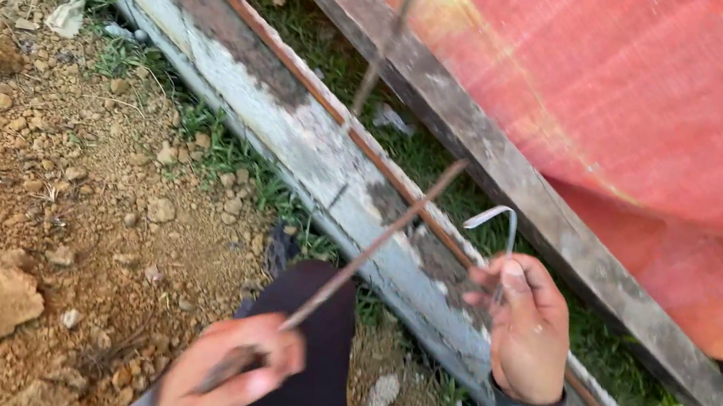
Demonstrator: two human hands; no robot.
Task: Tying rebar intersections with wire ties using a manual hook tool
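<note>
Orange tarp (650, 114) and grey plank (313, 141) fill the far side, while the left hand (227, 376) grasps a thin rusty rod (375, 240) and the right hand (528, 329) pinches a bent wire loop (498, 218), so tying seems in hand, calling next for bringing wire to rod.

A thin, rusty metal rod (371, 246) is in the left hand (221, 385), fist wrapped round its lower end. From that grip it slants up and to the right, straight and slender, brown along its length, its far tip blurred. Over in the right hand (528, 331), a bent piece of pale tie wire (498, 220) is pinched between thumb and fingertips. It rises from the pinch, curls over in a hook, and its free end points back to the left. Rod tip and wire loop sit near each other, not touching.
</note>
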